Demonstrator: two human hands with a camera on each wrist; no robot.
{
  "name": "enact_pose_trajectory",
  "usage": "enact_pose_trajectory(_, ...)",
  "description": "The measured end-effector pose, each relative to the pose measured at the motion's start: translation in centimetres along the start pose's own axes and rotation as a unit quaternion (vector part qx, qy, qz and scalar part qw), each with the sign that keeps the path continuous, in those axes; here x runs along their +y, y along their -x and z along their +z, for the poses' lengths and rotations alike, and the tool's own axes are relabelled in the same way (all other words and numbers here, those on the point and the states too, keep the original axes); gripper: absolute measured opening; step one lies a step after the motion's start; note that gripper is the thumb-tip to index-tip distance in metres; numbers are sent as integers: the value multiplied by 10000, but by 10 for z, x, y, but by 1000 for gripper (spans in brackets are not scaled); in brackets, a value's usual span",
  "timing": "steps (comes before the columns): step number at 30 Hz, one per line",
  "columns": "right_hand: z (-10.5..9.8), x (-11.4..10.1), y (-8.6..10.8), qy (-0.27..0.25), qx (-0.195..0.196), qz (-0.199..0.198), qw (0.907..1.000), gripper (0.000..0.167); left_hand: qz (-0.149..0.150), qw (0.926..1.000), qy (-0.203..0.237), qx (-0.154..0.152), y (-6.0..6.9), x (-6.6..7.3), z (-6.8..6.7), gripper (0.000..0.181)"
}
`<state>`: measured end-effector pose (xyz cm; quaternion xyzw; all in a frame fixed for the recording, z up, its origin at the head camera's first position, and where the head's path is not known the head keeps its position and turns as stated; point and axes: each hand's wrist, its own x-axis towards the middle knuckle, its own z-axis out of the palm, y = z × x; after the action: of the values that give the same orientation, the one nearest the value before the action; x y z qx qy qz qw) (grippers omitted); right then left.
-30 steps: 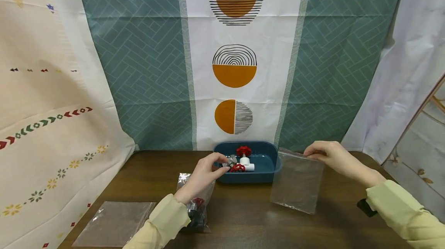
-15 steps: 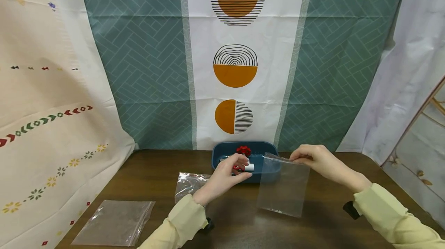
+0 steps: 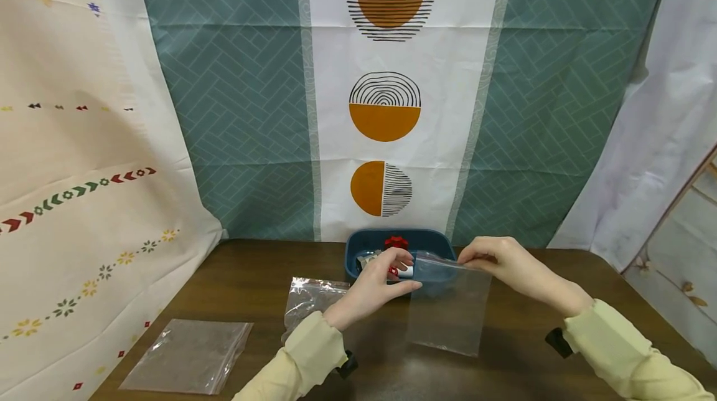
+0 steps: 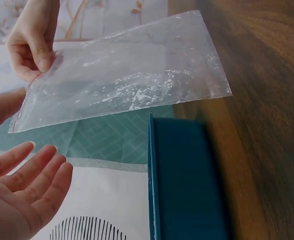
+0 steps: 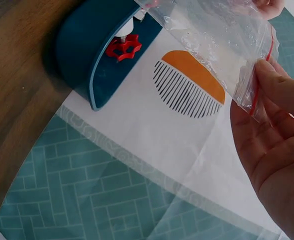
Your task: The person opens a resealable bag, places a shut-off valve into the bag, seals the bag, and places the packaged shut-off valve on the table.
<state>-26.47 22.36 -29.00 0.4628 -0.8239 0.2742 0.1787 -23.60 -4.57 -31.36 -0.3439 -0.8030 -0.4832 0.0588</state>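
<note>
My right hand pinches the top corner of a clear zip bag, which hangs flat over the table. In the right wrist view, thumb and fingers grip it at the red zip line. My left hand hovers near the bag's other top corner. The left wrist view shows its fingers spread and holding nothing, apart from the bag. Behind the hands stands a blue bin. Inside it are a valve with a red handwheel and white fittings, partly hidden by my left hand.
A second clear bag lies behind my left forearm, its lower part covered by the sleeve. More flat clear bags rest at the table's left. A patterned cloth hangs behind the brown table.
My left hand has moved right, from over the fittings in the bin toward the bag's top edge. My right hand has brought the zip bag left, partly in front of the bin.
</note>
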Motion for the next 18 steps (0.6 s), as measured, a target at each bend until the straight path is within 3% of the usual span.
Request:
enact_pose_trajectory(5,2,-3,-2,-82,14,-3,10000,31,-35,9999,90,-36,1,6,-2,31)
enact_pose_trajectory(9,3,-6,-4,-140,13,-113,9998,29,45,9998,198,-64,0,3,-2,28)
enact_pose_trajectory(18,13,-11,-13,-342,-163,-52,9993,26,69,9992,360,176,2,-6,-1,16)
